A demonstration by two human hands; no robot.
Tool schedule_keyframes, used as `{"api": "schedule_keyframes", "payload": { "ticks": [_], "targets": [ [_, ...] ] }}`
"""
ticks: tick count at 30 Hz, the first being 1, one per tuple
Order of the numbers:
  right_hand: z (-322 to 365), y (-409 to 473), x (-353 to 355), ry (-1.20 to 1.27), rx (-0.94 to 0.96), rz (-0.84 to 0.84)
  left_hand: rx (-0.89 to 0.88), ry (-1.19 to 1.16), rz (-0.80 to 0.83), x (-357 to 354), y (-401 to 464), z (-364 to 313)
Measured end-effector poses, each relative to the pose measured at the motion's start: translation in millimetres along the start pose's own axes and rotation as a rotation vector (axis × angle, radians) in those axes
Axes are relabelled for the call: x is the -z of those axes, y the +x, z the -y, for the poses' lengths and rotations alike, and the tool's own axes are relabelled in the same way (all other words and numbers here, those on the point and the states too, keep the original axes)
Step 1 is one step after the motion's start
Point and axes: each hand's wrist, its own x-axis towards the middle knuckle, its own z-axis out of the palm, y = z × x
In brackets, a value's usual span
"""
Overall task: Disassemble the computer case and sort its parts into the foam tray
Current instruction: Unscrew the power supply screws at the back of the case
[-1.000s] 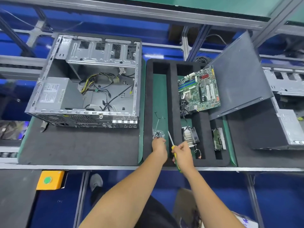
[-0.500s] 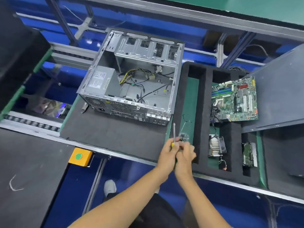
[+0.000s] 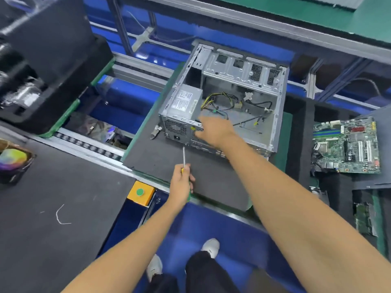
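Observation:
The open metal computer case (image 3: pixel 243 81) lies on a black mat (image 3: pixel 165 159), with a grey power supply (image 3: pixel 184 102) and loose cables (image 3: pixel 228 102) inside. My right hand (image 3: pixel 213 130) reaches across the case's near edge beside the power supply, fingers stretched out and touching the metal. My left hand (image 3: pixel 182 182) grips a screwdriver (image 3: pixel 183 155) by its yellow-green handle, shaft pointing up over the mat. The black foam tray (image 3: pixel 300 144) stands to the right and holds a green motherboard (image 3: pixel 347 144).
A small metal tool (image 3: pixel 155 132) lies on the mat left of the case. A yellow box with a green button (image 3: pixel 140 192) sits at the bench front. Another black foam tray (image 3: pixel 53 60) is at the upper left. A small card (image 3: pixel 364 216) lies in the tray's lower right.
The screwdriver passed from my right hand to my left. My right hand left the tray and reached left to the case. The view swung left.

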Motion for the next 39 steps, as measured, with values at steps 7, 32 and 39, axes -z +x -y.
{"api": "schedule_keyframes", "payload": {
  "ticks": [7,32,39],
  "targets": [
    [-2.3,1.1,-12.4,0.019,-0.026,-0.112,-0.062,0.078,0.077,38.2,19.1,5.4],
    [57.7,-77.3,-20.8,0.150,-0.118,0.066,-0.040,0.220,0.136,140.4,-1.8,12.9],
    [106.3,-43.3,-3.6,0.519,-0.208,-0.557,-0.078,0.304,0.151,147.6,2.3,15.0]
  ]
}}
